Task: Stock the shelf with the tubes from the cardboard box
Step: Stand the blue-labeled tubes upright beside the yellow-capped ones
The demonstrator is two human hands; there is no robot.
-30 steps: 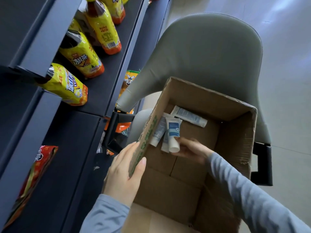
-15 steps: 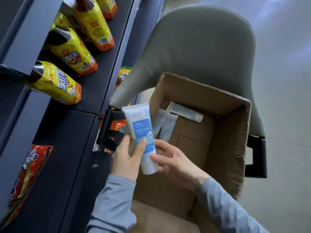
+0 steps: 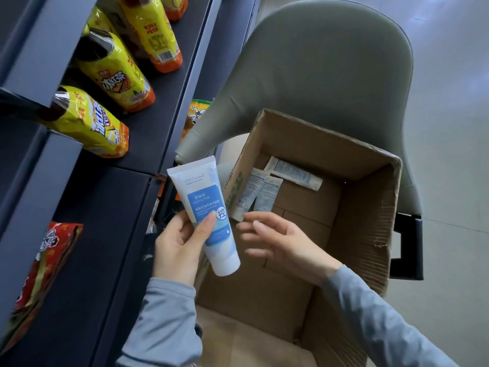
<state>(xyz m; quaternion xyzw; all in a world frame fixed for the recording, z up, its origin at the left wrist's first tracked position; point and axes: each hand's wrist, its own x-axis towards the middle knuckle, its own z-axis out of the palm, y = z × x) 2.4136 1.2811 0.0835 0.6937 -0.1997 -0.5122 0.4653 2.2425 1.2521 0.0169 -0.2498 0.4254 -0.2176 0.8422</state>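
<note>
One tube (image 3: 205, 215) is out of the cardboard box (image 3: 365, 221) and three more (image 3: 267, 194) lie on its floor, against the far wall and far-left corner. The task looks to be in its early part. The left hand (image 3: 180, 245) grips the lifted tube just outside the box's left wall, thumb across the blue label and fingers curled behind, crimped end up and cap end down. The right hand (image 3: 285, 245) hangs over the inside of the box with its fingers spread and relaxed, holding nothing, its fingertips near the two tubes in the corner but, as far as I can tell, not touching them. The step in hand reads as the carry to the shelf (image 3: 111, 221), which stands to the left of the box — a dark bare stretch of board lies nearest, with yellow bottles (image 3: 90, 123) farther along. The next move calls for swinging the tube left, away from the box, and setting it on that board clear of the bottles — while the free hand could pick a second tube.
</note>
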